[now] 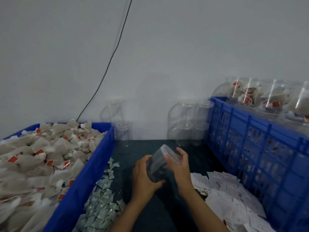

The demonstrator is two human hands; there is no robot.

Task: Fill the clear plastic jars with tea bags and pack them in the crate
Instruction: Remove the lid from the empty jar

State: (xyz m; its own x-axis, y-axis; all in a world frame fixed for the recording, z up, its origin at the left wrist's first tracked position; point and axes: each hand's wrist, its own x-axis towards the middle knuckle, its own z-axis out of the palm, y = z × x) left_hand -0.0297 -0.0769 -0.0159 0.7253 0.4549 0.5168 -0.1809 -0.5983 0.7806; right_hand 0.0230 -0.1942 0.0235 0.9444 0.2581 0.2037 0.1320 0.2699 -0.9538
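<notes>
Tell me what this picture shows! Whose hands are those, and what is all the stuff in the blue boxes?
No robot here: a person wears a camera on their head, so you look down at their own two hands. The left hand and the right hand together hold a clear plastic jar, tilted, with its open mouth pointing away. It looks empty, though it is blurry.

On the left, a blue bin is heaped with tea bags that have little red tags. On the right, a blue crate holds jars already filled with tea bags. By the wall stand empty jars. On the dark table lie small pale packets beside the bin and white paper slips beside the crate.
</notes>
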